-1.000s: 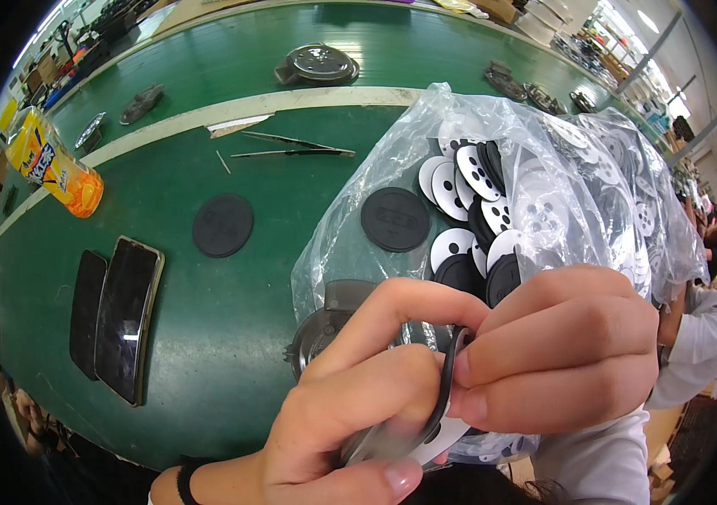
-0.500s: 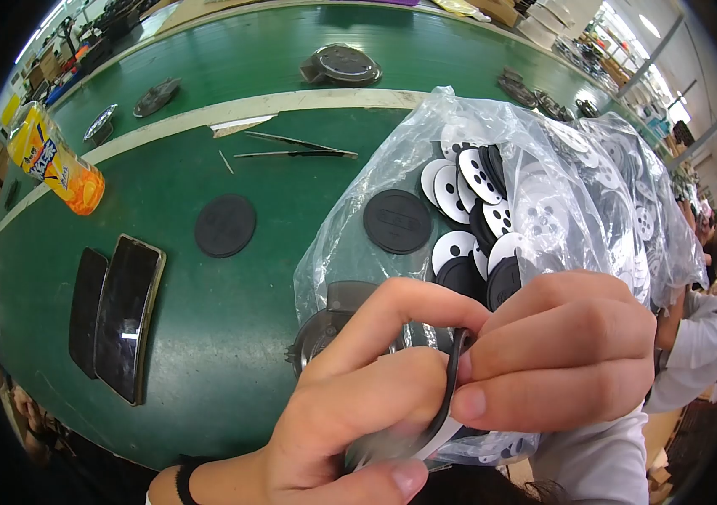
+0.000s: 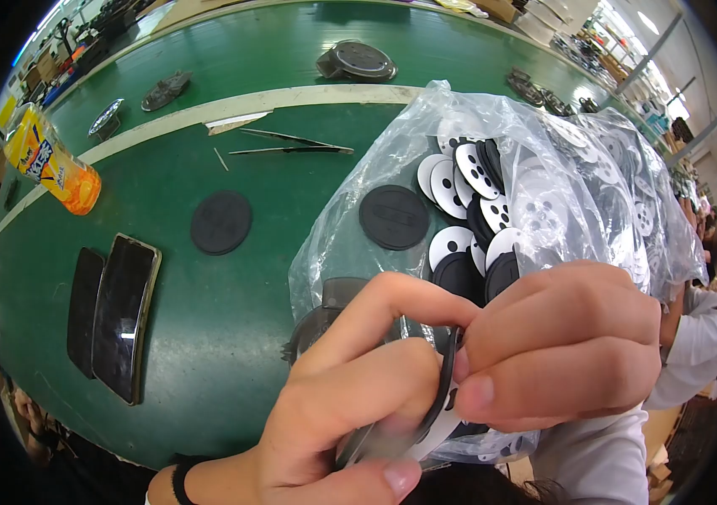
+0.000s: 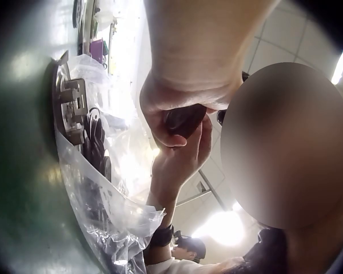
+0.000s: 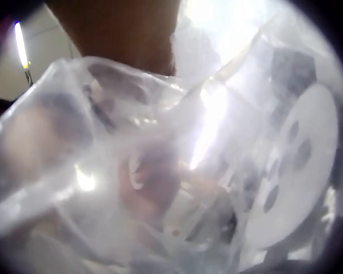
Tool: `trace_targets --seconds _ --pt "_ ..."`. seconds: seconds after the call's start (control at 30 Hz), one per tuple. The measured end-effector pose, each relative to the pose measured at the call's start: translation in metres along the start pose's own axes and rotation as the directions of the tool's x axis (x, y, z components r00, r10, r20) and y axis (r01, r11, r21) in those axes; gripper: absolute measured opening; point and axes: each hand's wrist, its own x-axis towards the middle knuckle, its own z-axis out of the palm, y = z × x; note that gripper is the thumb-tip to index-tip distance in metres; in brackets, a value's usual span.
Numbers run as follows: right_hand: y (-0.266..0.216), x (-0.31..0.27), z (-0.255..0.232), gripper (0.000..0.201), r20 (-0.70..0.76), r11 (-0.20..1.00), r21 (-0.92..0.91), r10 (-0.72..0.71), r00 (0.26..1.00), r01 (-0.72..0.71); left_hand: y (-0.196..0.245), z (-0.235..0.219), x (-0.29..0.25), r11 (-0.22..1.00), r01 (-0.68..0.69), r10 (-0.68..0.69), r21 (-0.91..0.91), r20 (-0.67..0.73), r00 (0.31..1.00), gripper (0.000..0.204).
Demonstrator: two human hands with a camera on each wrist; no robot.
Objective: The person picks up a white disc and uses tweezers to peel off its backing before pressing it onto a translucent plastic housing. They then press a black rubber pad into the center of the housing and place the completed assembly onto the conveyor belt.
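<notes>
In the head view my left hand (image 3: pixel 350 404) curls round a black-rimmed disc (image 3: pixel 445 396) with a white, dark-dotted face, held on edge. My right hand (image 3: pixel 565 345) pinches the same disc from the other side, thumb and fingertips at its edge. Behind the hands lies a clear plastic bag (image 3: pixel 333 219) with many black and white discs (image 3: pixel 476 171). A dark translucent round part (image 3: pixel 312 328) is partly hidden by my left hand. The left wrist view shows both hands meeting at a dark piece (image 4: pixel 184 120). Bag plastic (image 5: pixel 97 188) blurs the right wrist view.
Two black discs lie apart, one on the green table (image 3: pixel 221 222), one on the bag (image 3: pixel 394 217). Tweezers (image 3: pixel 291 146) lie behind them. Two phones (image 3: pixel 126 320) and an orange drink bottle (image 3: pixel 51 164) stand or lie at left. Round parts (image 3: pixel 357 61) sit on the far belt.
The parts on the far belt have shifted to the right. Both hands keep hold of the disc, with the right fingers slightly more curled.
</notes>
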Motion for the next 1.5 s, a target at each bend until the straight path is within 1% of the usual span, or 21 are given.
trace_targets --seconds 0.03,0.1,0.13,0.2,0.3,0.4,0.6,0.73,0.8,0.83,0.9,1.03,1.1,1.13,1.2,1.23,1.3,1.33,1.4,1.43,1.5 --pt "-0.004 0.001 -0.002 0.016 0.0 1.0 -0.003 0.002 1.0 -0.002 0.0 0.001 0.0 1.0 0.0 0.0 -0.003 0.001 1.0 0.04" --pt "-0.014 0.004 -0.007 0.017 0.127 0.984 -0.156 0.104 0.986 -0.084 0.0 0.002 0.0 0.999 -0.011 0.01 -0.039 -0.017 1.0 0.042" --pt "-0.017 0.004 -0.006 0.017 0.127 0.984 -0.157 0.107 0.986 -0.087 0.001 0.003 0.0 0.999 -0.009 0.008 -0.041 -0.016 1.0 0.042" --pt "-0.02 0.005 -0.003 0.02 0.085 0.946 -0.302 0.146 0.986 -0.114 0.003 0.003 0.0 1.0 0.002 -0.002 0.031 -0.007 1.0 0.042" --pt "-0.015 0.004 -0.004 0.023 0.135 0.967 -0.243 0.107 0.985 -0.072 0.002 0.002 0.001 0.999 -0.009 0.009 0.037 0.006 1.0 0.042" --pt "-0.014 0.001 -0.003 0.025 0.1 0.975 -0.213 0.086 0.991 -0.064 0.001 0.0 0.001 0.999 -0.024 0.023 0.046 0.026 0.999 0.042" --pt "-0.017 0.0 0.0 0.024 0.104 0.959 -0.276 0.098 0.99 -0.066 0.003 0.0 0.0 0.996 -0.024 0.021 0.083 0.045 0.999 0.041" --pt "-0.021 0.0 0.0 0.026 0.114 0.962 -0.256 0.132 0.985 -0.099 -0.009 -0.008 -0.001 0.997 -0.037 0.034 0.073 0.042 0.999 0.039" --pt "-0.025 0.0 0.005 0.029 0.05 0.944 -0.276 0.199 0.979 -0.178 -0.011 -0.011 0.004 0.981 -0.175 0.159 0.089 0.163 0.974 0.038" --pt "-0.025 0.0 0.006 0.029 0.049 0.944 -0.275 0.2 0.978 -0.18 -0.008 -0.007 0.004 0.981 -0.173 0.157 0.089 0.163 0.974 0.038" --pt "-0.026 -0.001 0.008 0.032 0.022 0.931 -0.31 0.211 0.977 -0.194 0.0 0.004 0.003 0.991 -0.092 0.088 0.097 0.049 0.995 0.037" --pt "-0.022 -0.006 0.012 0.033 -0.042 0.943 -0.269 0.193 0.98 -0.197 -0.002 0.004 0.003 0.992 -0.095 0.092 0.085 0.035 0.995 0.037" --pt "-0.018 -0.009 0.015 0.034 -0.085 0.951 -0.24 0.181 0.98 -0.197 0.002 0.001 0.003 0.992 -0.034 0.024 0.12 0.083 0.996 0.037" --pt "-0.017 -0.011 0.017 0.035 -0.106 0.954 -0.225 0.177 0.978 -0.197 0.005 0.002 0.003 0.992 -0.033 0.023 0.119 0.083 0.996 0.037" --pt "-0.016 -0.012 0.018 0.036 -0.149 0.961 -0.196 0.168 0.975 -0.195 0.009 0.003 0.002 0.996 0.076 -0.078 0.036 0.056 0.995 0.036" --pt "-0.019 -0.009 0.014 0.036 -0.149 0.961 -0.196 0.167 0.975 -0.195 0.008 0.004 0.002 0.996 0.076 -0.078 0.035 0.056 0.995 0.036" --pt "-0.028 -0.002 0.003 0.033 0.115 0.907 -0.39 0.218 0.969 -0.157 0.002 0.006 0.0 0.984 0.062 -0.066 -0.169 -0.02 0.998 0.036" --pt "-0.025 -0.002 0.003 0.033 0.114 0.907 -0.391 0.218 0.969 -0.158 0.0 0.008 -0.001 0.984 0.062 -0.066 -0.169 -0.018 0.998 0.036" --pt "-0.017 -0.002 0.002 0.029 0.072 0.975 -0.182 0.144 0.987 -0.128 -0.002 0.012 -0.001 0.989 -0.012 0.0 -0.144 -0.082 0.997 0.038" --pt "-0.016 -0.001 -0.001 0.029 0.071 0.975 -0.181 0.144 0.987 -0.129 0.0 0.011 -0.001 0.99 -0.011 -0.001 -0.144 -0.082 0.997 0.038" --pt "-0.016 0.001 -0.005 0.026 0.119 0.982 -0.144 0.143 0.983 -0.126 0.006 0.008 -0.001 0.986 0.066 -0.077 -0.152 -0.063 0.995 0.039"
